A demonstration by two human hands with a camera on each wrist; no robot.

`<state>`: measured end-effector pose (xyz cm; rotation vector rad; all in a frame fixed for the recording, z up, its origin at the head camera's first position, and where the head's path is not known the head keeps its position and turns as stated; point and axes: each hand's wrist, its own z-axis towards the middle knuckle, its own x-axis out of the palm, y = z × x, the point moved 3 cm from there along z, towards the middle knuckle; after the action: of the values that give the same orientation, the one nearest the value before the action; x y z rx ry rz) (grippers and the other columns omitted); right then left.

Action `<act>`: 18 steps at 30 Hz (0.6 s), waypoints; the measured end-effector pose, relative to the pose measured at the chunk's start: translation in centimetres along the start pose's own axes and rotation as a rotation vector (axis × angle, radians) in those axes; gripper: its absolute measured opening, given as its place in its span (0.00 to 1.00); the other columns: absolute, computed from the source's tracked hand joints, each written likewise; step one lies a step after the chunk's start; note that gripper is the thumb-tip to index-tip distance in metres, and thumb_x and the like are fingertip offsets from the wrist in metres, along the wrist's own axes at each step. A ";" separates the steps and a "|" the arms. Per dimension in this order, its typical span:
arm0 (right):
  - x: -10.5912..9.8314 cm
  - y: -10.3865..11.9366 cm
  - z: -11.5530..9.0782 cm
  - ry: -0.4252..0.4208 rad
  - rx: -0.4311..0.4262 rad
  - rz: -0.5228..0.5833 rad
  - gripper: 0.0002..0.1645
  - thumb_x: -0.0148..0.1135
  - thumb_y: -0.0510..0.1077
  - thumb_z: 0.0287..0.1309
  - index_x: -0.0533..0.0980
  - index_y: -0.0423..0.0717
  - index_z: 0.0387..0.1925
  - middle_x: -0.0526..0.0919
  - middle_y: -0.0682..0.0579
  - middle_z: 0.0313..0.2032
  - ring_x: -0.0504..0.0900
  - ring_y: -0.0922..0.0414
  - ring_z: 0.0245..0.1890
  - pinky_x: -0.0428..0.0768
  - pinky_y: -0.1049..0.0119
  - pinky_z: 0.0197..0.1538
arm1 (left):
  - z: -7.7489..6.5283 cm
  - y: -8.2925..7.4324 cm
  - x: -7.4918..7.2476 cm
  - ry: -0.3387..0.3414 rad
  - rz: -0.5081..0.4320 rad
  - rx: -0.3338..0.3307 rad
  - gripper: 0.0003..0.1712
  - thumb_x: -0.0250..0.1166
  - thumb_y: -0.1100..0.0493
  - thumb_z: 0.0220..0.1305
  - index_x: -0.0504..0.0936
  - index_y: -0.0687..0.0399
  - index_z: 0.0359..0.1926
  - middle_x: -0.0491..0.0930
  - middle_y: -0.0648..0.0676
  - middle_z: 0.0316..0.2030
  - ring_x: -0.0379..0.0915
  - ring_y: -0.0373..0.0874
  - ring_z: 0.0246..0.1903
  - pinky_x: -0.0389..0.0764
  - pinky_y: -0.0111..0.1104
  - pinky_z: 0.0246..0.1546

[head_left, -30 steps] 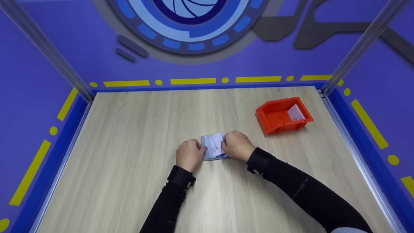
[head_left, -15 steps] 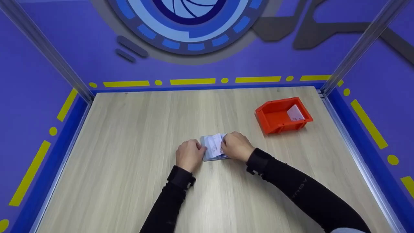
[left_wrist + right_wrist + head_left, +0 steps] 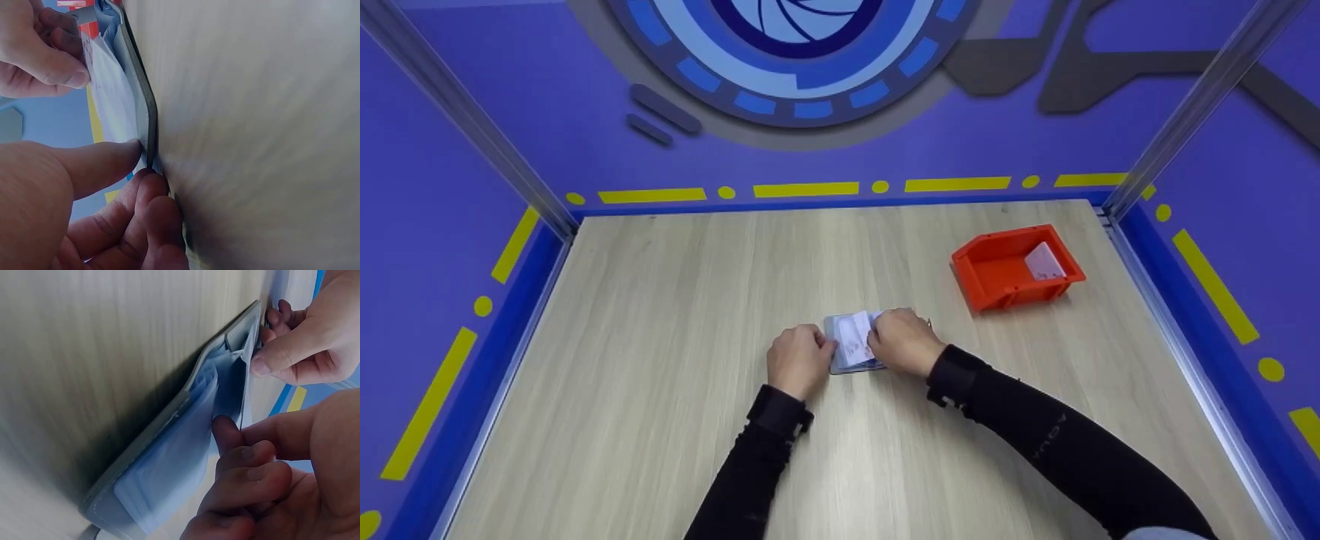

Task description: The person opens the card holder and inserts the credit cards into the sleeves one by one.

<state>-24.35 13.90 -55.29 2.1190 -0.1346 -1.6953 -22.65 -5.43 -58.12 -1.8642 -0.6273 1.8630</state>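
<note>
— where is the grey wallet (image 3: 833,328) you are handling?

— it lies on the wood-grain table (image 3: 675,337) between your left hand (image 3: 799,360) and your right hand (image 3: 906,342), its clear sleeves (image 3: 169,461) facing the right wrist's camera.

— and your grip?

— at left, your thumb and fingers are clamped on the wallet's edge, thumb on one face, fingers against the other. at right, your thumb and fingers pinch a white printed slip (image 3: 853,339), slanted over the wallet, with red marks near your fingertips.

— what surrounds you?

— to the right and farther back, an orange bin (image 3: 986,289) stands well apart from the wallet, a pale printed card (image 3: 1044,262) inside its right end. black sleeves (image 3: 1050,431) cover your forearms; a purple wall (image 3: 780,166) with yellow dashes and dots rises behind the table.
</note>
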 end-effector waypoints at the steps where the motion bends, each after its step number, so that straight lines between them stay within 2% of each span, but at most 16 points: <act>1: 0.1 0.0 0.0 0.001 0.001 -0.001 0.23 0.59 0.45 0.74 0.70 0.50 0.19 0.73 0.51 0.25 0.71 0.53 0.28 0.73 0.55 0.31 | 0.0 0.0 0.0 -0.002 0.001 0.002 0.17 0.76 0.51 0.70 0.84 0.48 0.25 0.83 0.47 0.25 0.75 0.43 0.25 0.73 0.37 0.30; 9: 0.4 0.4 0.0 0.016 -0.036 -0.006 0.24 0.59 0.44 0.76 0.70 0.50 0.19 0.73 0.52 0.24 0.71 0.53 0.26 0.74 0.55 0.32 | 0.0 -0.2 -0.1 -0.013 0.006 0.002 0.16 0.75 0.52 0.70 0.85 0.49 0.25 0.82 0.47 0.25 0.74 0.43 0.24 0.72 0.38 0.29; 18: 0.7 0.6 0.2 0.044 -0.040 -0.007 0.21 0.60 0.44 0.78 0.78 0.45 0.24 0.74 0.53 0.24 0.71 0.53 0.27 0.71 0.58 0.34 | -0.1 -0.1 0.0 -0.015 0.027 -0.006 0.19 0.75 0.48 0.70 0.84 0.48 0.24 0.80 0.46 0.23 0.72 0.42 0.24 0.70 0.36 0.28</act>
<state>-24.21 13.07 -55.74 2.1278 -0.0801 -1.6403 -22.58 -5.35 -58.06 -1.8729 -0.6162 1.8965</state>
